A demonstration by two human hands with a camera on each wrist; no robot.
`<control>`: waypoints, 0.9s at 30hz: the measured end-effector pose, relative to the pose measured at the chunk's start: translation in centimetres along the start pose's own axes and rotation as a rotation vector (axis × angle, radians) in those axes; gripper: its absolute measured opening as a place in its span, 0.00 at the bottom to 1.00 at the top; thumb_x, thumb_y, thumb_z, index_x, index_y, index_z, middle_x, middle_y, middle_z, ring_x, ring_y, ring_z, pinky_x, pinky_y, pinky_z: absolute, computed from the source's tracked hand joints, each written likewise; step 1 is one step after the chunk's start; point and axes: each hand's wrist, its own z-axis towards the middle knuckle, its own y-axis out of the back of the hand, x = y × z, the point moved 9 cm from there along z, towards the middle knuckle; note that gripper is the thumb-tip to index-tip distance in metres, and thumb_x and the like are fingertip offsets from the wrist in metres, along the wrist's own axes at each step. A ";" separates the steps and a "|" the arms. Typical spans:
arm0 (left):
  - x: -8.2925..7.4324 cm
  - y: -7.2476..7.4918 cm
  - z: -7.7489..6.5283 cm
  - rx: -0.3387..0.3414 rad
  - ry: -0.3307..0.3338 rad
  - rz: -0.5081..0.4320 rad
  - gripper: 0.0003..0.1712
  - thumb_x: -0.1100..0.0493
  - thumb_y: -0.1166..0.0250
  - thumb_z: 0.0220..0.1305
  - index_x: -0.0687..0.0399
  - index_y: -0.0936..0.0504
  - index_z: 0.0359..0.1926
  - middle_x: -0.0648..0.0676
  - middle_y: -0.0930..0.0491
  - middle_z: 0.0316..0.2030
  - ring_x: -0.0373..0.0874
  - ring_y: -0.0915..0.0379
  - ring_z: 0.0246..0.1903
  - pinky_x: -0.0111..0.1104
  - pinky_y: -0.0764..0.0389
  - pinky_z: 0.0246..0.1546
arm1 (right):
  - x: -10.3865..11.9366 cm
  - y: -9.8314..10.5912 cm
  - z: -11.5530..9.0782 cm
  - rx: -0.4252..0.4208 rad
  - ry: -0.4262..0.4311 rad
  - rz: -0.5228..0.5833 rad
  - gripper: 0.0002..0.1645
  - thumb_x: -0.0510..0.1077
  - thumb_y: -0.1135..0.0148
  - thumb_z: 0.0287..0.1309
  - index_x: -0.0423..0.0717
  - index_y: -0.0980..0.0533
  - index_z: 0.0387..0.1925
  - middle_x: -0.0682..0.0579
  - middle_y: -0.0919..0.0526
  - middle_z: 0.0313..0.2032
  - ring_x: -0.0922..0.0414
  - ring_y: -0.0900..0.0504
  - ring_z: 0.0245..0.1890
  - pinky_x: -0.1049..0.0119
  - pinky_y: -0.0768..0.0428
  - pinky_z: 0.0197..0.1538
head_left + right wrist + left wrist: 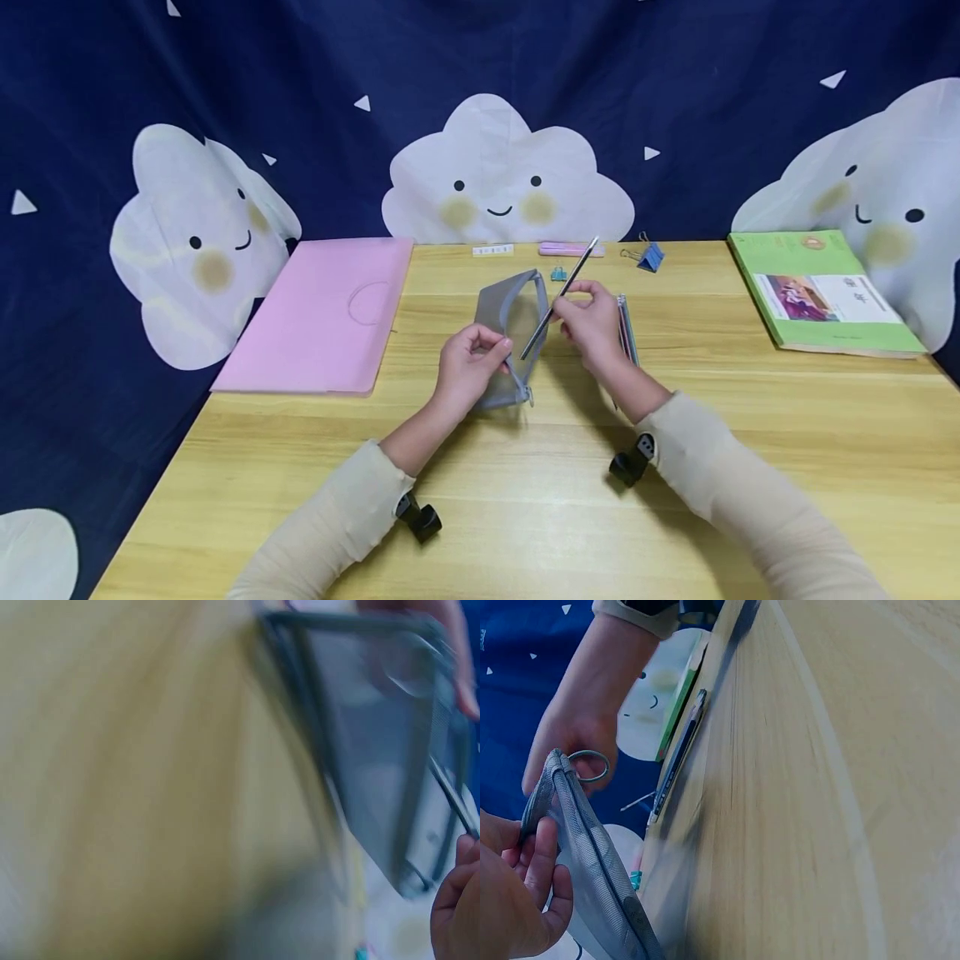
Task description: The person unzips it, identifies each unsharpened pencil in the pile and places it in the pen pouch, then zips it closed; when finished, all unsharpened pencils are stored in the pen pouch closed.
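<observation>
A grey mesh zip pouch [489, 321] stands tilted over the table, its mouth spread apart. My left hand [467, 360] pinches the near rim of that mouth between thumb and fingers. In my right hand [590, 323] a dark pencil [576, 271] is held aslant, its lower end at the pouch's opening. The right wrist view, though blurred, shows the pencil [451, 796] reaching past the pouch's edge from the fingers. Several pencils [628, 332] lie on the table just right of my right hand, partly hidden by it.
A pink folder [318, 317] lies at the left and a green book [825, 292] at the right. Along the back edge are a small white strip [492, 250], a pink case [558, 249], a teal binder clip [558, 273] and a larger blue binder clip [651, 257].
</observation>
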 end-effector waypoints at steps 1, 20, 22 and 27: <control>0.0 -0.1 0.0 -0.003 -0.001 0.001 0.11 0.64 0.38 0.52 0.71 0.27 0.31 0.59 0.25 0.26 0.44 0.27 0.16 0.31 0.25 0.20 | -0.4 -0.5 -0.4 0.007 -0.020 -0.041 0.21 0.30 0.46 0.39 0.39 0.35 0.40 0.48 0.23 0.15 0.59 0.34 0.06 0.72 0.37 0.09; -0.3 -0.3 -0.2 -0.021 -0.004 0.009 0.07 0.67 0.40 0.53 0.69 0.27 0.29 0.60 0.24 0.27 0.57 0.27 0.19 0.27 0.29 0.16 | -2.3 -4.5 -2.3 0.513 -0.163 -0.316 0.21 0.37 0.46 0.48 0.39 0.31 0.48 0.43 0.22 0.23 0.60 0.34 0.09 0.74 0.41 0.10; -0.9 -0.3 -0.4 -0.021 -0.006 0.004 0.07 0.68 0.40 0.53 0.71 0.28 0.29 0.62 0.24 0.27 0.59 0.27 0.20 0.28 0.28 0.17 | -1.4 -3.1 -1.9 0.473 -0.100 -0.291 0.22 0.37 0.45 0.48 0.38 0.31 0.48 0.41 0.22 0.24 0.60 0.33 0.09 0.74 0.39 0.10; -1.9 -0.3 -0.8 -0.024 0.007 0.013 0.06 0.70 0.41 0.53 0.72 0.28 0.29 0.63 0.25 0.27 0.54 0.27 0.18 0.26 0.29 0.17 | -0.1 2.0 -0.4 0.344 -0.033 -0.352 0.22 0.45 0.42 0.52 0.38 0.30 0.47 0.42 0.22 0.23 0.59 0.30 0.10 0.72 0.34 0.12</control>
